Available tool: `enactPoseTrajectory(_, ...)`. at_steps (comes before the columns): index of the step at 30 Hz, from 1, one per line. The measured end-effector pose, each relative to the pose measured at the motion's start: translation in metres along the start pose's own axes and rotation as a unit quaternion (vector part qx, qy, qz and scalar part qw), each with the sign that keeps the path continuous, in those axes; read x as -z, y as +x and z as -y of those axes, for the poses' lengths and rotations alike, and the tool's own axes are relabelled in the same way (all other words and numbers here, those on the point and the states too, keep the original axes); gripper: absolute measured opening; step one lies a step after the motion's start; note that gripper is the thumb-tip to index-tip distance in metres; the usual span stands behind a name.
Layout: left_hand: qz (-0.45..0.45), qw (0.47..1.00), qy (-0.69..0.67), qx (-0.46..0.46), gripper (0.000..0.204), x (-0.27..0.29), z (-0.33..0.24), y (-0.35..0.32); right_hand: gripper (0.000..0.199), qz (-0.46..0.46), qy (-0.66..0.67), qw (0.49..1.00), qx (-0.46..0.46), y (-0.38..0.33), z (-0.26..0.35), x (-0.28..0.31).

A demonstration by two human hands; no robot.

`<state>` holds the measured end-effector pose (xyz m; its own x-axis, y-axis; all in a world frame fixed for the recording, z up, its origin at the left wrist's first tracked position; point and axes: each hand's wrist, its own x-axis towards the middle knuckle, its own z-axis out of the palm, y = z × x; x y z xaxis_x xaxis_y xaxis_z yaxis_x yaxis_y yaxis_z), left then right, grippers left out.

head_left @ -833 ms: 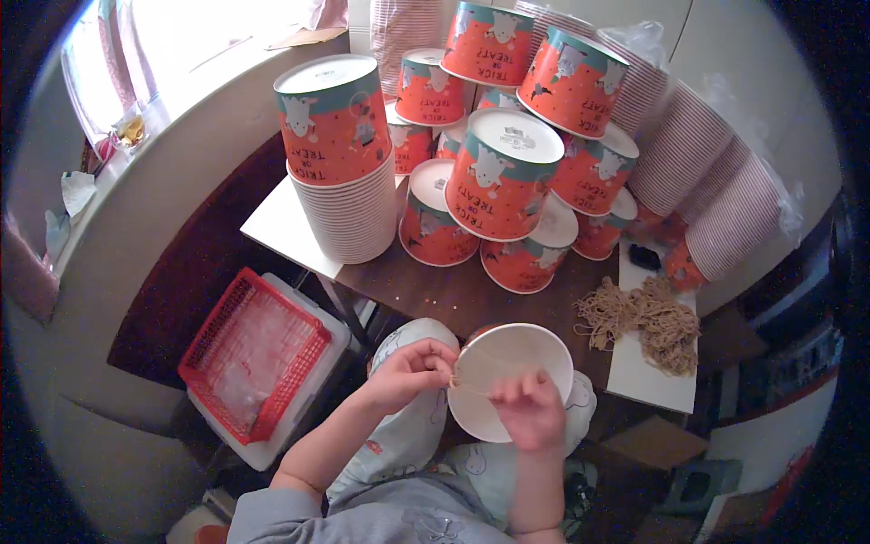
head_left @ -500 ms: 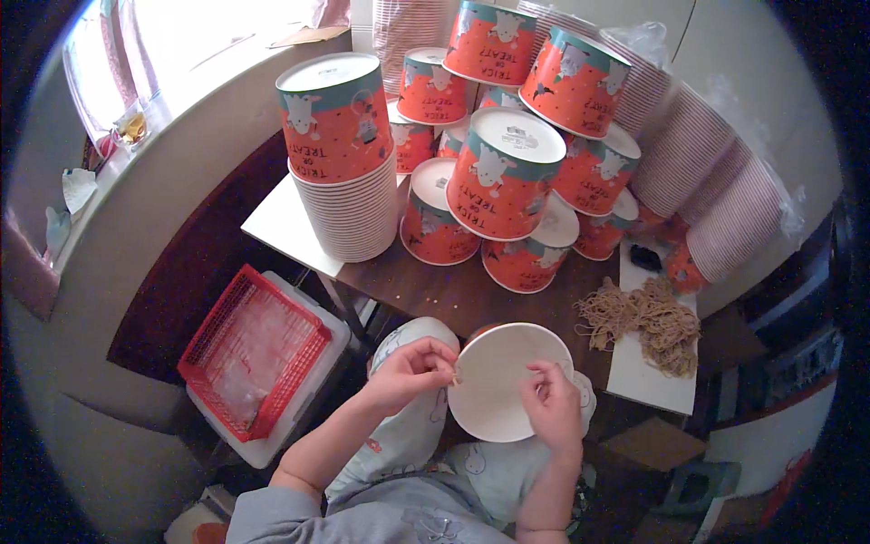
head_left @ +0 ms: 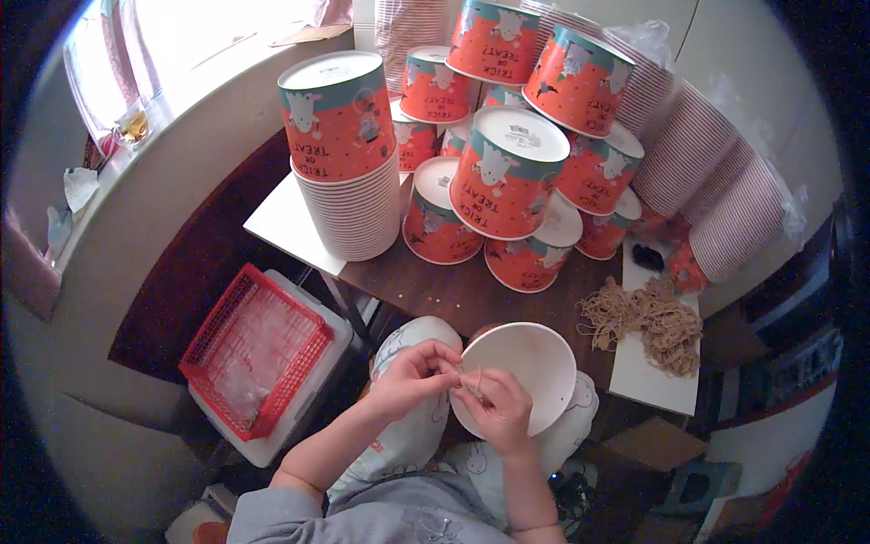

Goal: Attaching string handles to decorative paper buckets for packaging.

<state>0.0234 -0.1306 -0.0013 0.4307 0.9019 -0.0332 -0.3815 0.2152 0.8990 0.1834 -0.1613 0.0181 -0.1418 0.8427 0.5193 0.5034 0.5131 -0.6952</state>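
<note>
A paper bucket rests between my knees, its white inside facing up. At its left rim, my left hand pinches a thin tan cord between thumb and fingers. My right hand is closed on the same cord, close beside the left fingertips and over the near left part of the bucket. The fingers hide most of the cord and the rim there. A small dark hole shows in the bucket's wall near the right rim.
Several upside-down orange buckets are piled on the brown table. A tall bucket stack stands at left, nested stacks lean at right. Bundles of tan cord lie on a white board. A red basket sits low at left.
My right hand has moved left, from over the bucket's right side to my left fingertips. My left hand stays at the left rim, and the fingers of both hands now meet at the cord.
</note>
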Motion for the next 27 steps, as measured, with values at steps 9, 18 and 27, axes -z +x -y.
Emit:
enactPoseTrajectory(9,0.002,1.0,-0.005,0.004,0.023,0.001,0.0,0.001,0.011,-0.048,0.027,0.998,-0.005,0.0,-0.004,-0.007)
enactPoseTrajectory(18,0.071,0.995,0.015,-0.068,0.031,0.006,0.0,-0.004,0.008,-0.065,0.18,0.97,-0.149,-0.003,-0.003,-0.007)
enactPoseTrajectory(27,0.01,0.97,0.213,-0.114,0.032,-0.004,-0.008,-0.005,0.006,-0.039,0.213,0.954,-0.205,-0.007,-0.011,-0.009)
